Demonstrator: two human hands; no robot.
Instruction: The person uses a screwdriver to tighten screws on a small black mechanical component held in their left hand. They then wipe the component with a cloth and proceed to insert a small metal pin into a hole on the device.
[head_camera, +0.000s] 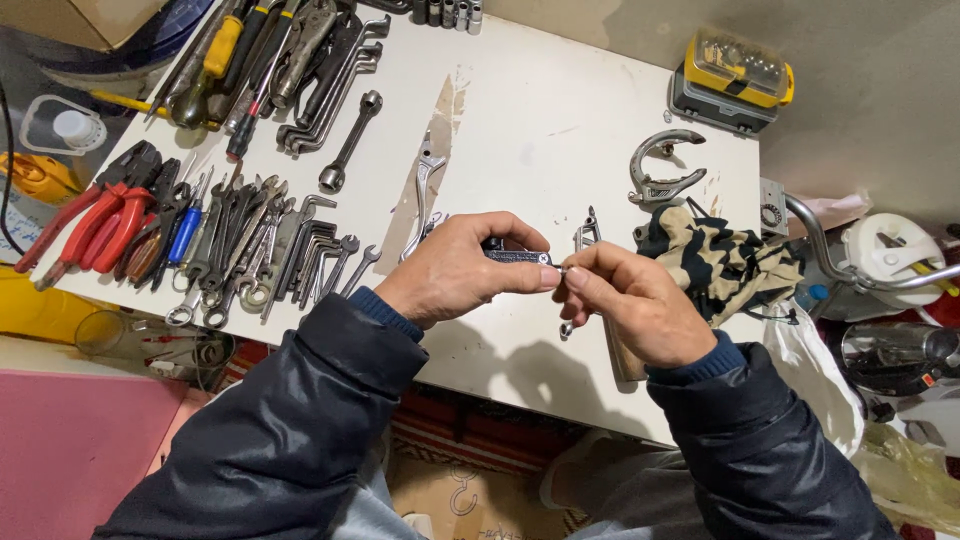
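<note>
Red-handled pliers (85, 225) are lying at the left edge of a white table (560, 110), beside a blue-handled screwdriver (186, 233) and a crowded row of steel wrenches (255, 255). More spanners (325, 75) are spreading across the far left corner. Above the near edge, a person in a dark jacket is gripping a small dark metal part (517, 256) in the left hand (455, 270), fingers curled closed around it, thumb pressing on top. The right hand (630, 300) is meeting it just beside the part's end, thumb and forefinger pinching shut on something too small to identify. A curved metal bracket (662, 165) is resting toward the table's right edge, near a crumpled patterned cloth (715, 260). A yellow and grey case (732, 75) is sitting at the far right corner.
</note>
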